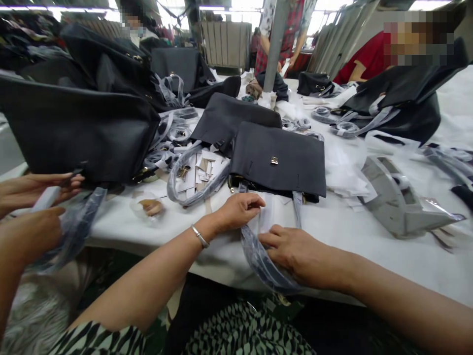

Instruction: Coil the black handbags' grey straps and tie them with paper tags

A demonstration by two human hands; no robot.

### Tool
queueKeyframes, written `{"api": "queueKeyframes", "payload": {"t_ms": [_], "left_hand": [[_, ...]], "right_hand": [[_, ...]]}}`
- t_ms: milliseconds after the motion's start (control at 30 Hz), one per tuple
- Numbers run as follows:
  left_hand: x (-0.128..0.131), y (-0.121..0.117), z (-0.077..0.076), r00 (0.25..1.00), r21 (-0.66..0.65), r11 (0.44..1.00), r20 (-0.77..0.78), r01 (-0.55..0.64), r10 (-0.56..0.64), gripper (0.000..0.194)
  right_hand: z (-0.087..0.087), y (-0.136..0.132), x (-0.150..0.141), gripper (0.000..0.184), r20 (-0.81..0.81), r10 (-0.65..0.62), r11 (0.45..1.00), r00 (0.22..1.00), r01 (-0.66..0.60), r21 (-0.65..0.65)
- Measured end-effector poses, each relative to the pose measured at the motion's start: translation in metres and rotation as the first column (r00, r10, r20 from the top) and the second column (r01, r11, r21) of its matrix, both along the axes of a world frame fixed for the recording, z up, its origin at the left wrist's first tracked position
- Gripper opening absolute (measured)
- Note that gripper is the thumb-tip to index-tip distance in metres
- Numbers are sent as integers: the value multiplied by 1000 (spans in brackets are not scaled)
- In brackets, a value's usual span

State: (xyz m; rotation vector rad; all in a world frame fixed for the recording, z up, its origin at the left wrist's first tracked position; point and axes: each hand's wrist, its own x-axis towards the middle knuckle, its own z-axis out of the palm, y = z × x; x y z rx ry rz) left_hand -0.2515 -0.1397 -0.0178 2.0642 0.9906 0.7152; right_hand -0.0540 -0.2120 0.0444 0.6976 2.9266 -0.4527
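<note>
A black handbag (279,155) with a gold clasp lies on the white table, its opening toward me. From it a plastic-wrapped handle (258,254) loops down over the table's near edge. My left hand (242,211) is closed in a pinch over the handle's left side; what its fingertips hold is too small to make out. Lower down, my right hand (295,254) has its fingers curled against the handle, at the lower end of a whitish translucent strip (269,214). That strip spans the gap between both hands.
At left, a co-worker's hands (35,231) hold a wrapped strap beside a large black bag (81,133). White card pieces (207,170) lie inside another handle loop. A grey tape-dispenser-like holder (401,202) stands right. A metal pole (276,49) rises behind; other people sit across.
</note>
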Motion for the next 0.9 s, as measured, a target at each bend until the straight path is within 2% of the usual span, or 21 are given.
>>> {"api": "queueKeyframes", "payload": {"t_ms": [100, 300, 367, 433, 467, 500, 567, 633, 733, 800, 833, 900], "left_hand": [[-2, -3, 5, 1000, -24, 1000, 6, 15, -15, 25], [-2, -7, 7, 999, -87, 996, 35, -10, 13, 20], [-7, -7, 8, 999, -113, 993, 38, -15, 20, 17], [-13, -7, 9, 1000, -145, 989, 28, -3, 7, 17], [-16, -7, 10, 1000, -158, 987, 12, 10, -8, 17], [-18, -8, 10, 1000, -166, 986, -16, 22, -25, 18], [-20, -8, 13, 995, -169, 985, -92, 32, -48, 19], [-16, -8, 19, 993, -144, 990, -113, 2, -18, 22], [-3, -5, 37, 993, -42, 995, 61, -96, 98, 43], [7, 0, 53, 970, 41, 987, 192, -158, 147, 63], [13, 2, 60, 962, 54, 987, 237, -151, 134, 69], [25, 10, 70, 940, 19, 998, 339, -55, 46, 67]], "right_hand": [[-4, -1, -8, 9, 7, 130, 989, 991, -131, 72], [-13, 7, -5, 8, 15, 237, 951, 971, -236, 201], [-20, 10, 2, 10, 0, 167, 968, 986, -164, 190], [-29, 14, 10, 16, -119, -52, 987, 992, 69, 144], [-33, 18, 15, 21, -227, -203, 969, 952, 229, 96], [-36, 21, 19, 24, -348, -347, 926, 871, 378, 23], [-34, 29, 25, 24, -551, -529, 825, 645, 543, -156], [-21, 37, 26, 20, -645, -608, 768, 463, 549, -330], [11, 46, 20, 25, -604, -740, 666, 295, 447, -598], [32, 52, 14, 32, -551, -800, 597, 235, 394, -699], [40, 56, 12, 33, -549, -806, 589, 222, 386, -710], [50, 65, 11, 31, -603, -771, 627, 204, 413, -661]]}}
